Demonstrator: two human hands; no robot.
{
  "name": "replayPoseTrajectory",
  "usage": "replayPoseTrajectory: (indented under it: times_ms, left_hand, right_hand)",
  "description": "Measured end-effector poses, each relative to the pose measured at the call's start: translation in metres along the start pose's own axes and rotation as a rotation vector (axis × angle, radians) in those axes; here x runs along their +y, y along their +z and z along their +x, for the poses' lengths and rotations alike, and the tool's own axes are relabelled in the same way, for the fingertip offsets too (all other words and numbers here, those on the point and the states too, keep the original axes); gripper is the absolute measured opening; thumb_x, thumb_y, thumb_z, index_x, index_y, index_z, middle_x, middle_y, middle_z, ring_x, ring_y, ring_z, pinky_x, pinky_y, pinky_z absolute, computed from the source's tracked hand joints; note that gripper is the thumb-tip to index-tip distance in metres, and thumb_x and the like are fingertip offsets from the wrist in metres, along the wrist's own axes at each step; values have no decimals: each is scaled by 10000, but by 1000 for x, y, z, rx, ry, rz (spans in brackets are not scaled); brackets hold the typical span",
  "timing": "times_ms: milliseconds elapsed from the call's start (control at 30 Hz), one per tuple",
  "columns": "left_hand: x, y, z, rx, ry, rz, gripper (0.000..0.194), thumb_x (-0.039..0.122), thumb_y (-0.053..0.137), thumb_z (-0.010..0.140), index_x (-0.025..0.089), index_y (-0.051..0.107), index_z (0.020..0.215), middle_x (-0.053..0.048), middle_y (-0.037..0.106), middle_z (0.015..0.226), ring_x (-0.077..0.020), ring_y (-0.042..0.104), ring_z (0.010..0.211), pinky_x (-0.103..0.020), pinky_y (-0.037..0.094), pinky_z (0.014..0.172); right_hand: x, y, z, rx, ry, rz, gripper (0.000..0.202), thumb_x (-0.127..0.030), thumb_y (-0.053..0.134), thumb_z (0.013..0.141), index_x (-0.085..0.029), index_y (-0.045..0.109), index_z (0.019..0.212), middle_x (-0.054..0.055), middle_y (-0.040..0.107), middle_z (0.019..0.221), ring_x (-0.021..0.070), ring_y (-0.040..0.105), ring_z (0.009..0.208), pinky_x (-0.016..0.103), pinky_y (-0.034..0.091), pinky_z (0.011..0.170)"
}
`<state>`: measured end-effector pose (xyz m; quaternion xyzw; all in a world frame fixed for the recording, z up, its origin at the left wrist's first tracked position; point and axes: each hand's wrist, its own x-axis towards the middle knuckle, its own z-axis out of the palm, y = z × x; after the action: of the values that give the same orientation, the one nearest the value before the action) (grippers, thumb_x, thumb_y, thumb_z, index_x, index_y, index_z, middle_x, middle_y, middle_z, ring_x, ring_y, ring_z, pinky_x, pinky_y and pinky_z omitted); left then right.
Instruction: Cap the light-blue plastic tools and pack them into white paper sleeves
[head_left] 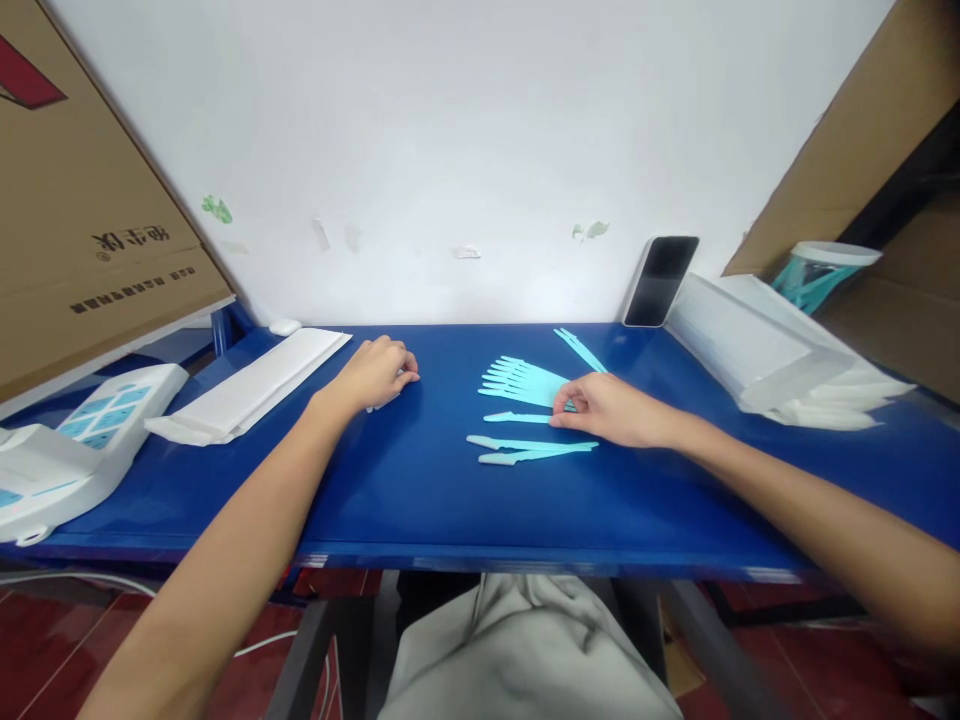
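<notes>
A fan of pale turquoise plastic sticks (521, 382) lies near the middle of a blue table (420, 490), their long axes running roughly left to right with the capped ends pointing left. The right hand (611, 410) rests at the fan's right edge, thumb and fingertips pinched on the near end of a single stick (517, 417) that lies just below the fan. Two more sticks (525, 450) lie just in front of that hand, close together and pointing the same way, and another pair (579, 348) sits slanted behind it, toward the wall. The left hand (377, 372) lies well apart to the left, loosely curled on the table; whether it holds anything cannot be told. The right hand is plainly the nearer to the sticks. Beyond, a flat white packet (251, 390) lies at left, white sleeves (757, 350) are stacked at right, and a dark phone (660, 280) leans on the wall.
</notes>
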<state>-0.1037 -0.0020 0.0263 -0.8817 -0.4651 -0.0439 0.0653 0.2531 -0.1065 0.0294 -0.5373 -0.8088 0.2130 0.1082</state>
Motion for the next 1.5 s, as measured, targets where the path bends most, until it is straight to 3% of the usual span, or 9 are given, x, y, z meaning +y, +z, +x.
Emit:
replayPoseTrajectory:
  times_ms: [133,300,533,633,767,900,1133,1333,1500]
  left_hand:
    - [8,-3,0,30,43,-28,276,338,525,945,186,755,950,-127,740,973,-301,632,979,-383,470,851]
    - [32,-10,-1,32,70,-29,260,311,517,967,189,741,1014,-100,757,919,-286,671,923,-358,487,788]
    - [50,-5,-2,140,218,-133,374,238,409,1023,197,634,1318,-104,726,1113,-231,694,938,-321,505,820]
    - [46,0,-2,143,250,-172,423,205,374,1012,175,612,1361,-123,701,1127,-233,684,960,-333,514,842]
    - [42,6,1,152,195,-265,424,232,404,994,153,622,1348,-128,703,1118,-247,680,979,-364,524,886]
    - [44,10,4,159,191,-352,383,273,389,1003,166,707,1186,-133,689,1155,-244,677,1012,-370,531,921]
    - [53,6,2,154,164,-396,358,340,419,1025,198,712,1174,-91,760,1134,-244,693,1038,-367,516,952]
    - [57,4,1,178,209,-451,323,492,616,957,205,739,1039,-40,773,925,-180,683,775,-280,486,757]
    - [62,5,0,195,236,-476,396,565,593,963,191,721,934,5,655,674,-137,572,609,-255,391,621]
  right_hand:
    - [-1,-3,-3,-1,-1,31,288,-455,673,852,-180,706,772,-18,513,608,132,451,546,289,320,577]
    - [2,1,-2,51,-38,11,312,-481,636,885,-189,692,788,-21,501,597,133,453,535,289,323,568]
    - [12,6,5,399,-243,25,277,-450,604,922,-195,668,837,73,651,909,181,592,738,316,445,689]
    - [18,7,8,467,-222,90,249,-434,573,956,-201,624,883,61,685,871,192,628,740,314,453,673]
    - [21,11,8,437,-209,165,202,-414,503,1005,-217,534,974,42,704,837,199,666,750,321,470,707]
    - [19,13,5,383,-241,175,163,-388,427,1039,-228,453,1021,62,703,908,208,673,820,330,472,734]
    - [18,12,6,407,-259,79,152,-362,402,1031,-225,464,1006,12,587,786,177,536,675,313,403,684]
    - [13,12,2,395,-206,13,234,-362,395,1021,-200,546,1098,-23,543,669,171,494,601,299,338,634]
    - [9,12,2,371,-195,-56,308,-373,408,1013,-181,631,1104,-12,573,641,169,512,584,291,337,631]
